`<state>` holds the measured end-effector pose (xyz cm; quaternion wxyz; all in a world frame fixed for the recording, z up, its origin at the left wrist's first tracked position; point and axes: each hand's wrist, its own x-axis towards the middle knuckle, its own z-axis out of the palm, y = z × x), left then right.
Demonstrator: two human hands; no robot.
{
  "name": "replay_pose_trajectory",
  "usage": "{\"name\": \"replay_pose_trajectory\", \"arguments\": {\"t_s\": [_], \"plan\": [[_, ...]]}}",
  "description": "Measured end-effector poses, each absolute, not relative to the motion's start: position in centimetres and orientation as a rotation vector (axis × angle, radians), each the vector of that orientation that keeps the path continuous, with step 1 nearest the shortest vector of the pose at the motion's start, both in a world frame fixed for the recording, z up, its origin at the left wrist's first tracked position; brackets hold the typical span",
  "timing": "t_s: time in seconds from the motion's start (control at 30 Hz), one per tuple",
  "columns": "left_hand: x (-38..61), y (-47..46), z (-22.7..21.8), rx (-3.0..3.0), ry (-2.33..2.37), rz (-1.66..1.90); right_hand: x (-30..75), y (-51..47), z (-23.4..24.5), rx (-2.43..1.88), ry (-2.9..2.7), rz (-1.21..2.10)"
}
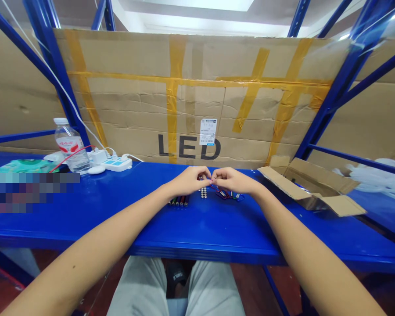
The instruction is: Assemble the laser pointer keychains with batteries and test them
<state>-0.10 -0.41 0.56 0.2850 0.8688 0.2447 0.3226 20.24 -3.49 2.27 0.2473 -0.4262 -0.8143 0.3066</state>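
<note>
Both my hands meet over the middle of the blue shelf (204, 228). My left hand (191, 180) and my right hand (232, 180) are closed in pinches, fingertips touching, around something too small to make out. Just below them stands a small cluster of silver button cells (203, 192). A row of several small dark cylinders (178, 201) lies under my left wrist. A heap of coloured clips (228, 195), red, blue and green, lies under my right hand.
An open cardboard box (316, 188) sits at the right. At the left stand a water bottle (70, 147), a white power strip (113, 163) with a red wire, and a green packet (26, 166). A taped cardboard wall marked LED (189, 147) closes the back.
</note>
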Motion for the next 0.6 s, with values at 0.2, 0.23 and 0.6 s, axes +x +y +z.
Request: {"name": "replay_pose_trajectory", "arguments": {"t_s": [0.2, 0.23, 0.6], "plan": [[-0.2, 0.0, 0.6, 2.35, 0.754, 0.957, 20.3, -3.0, 1.8, -1.045, -2.103, 0.962], [-0.2, 0.1, 0.6, 2.343, 0.778, 0.993, 20.3, -2.8, 1.6, -1.016, -2.064, 0.993], [0.3, 0.2, -0.3, 2.262, 0.857, 1.15, 18.3, -1.9, -0.3, -0.84, -1.43, 1.431]]}}
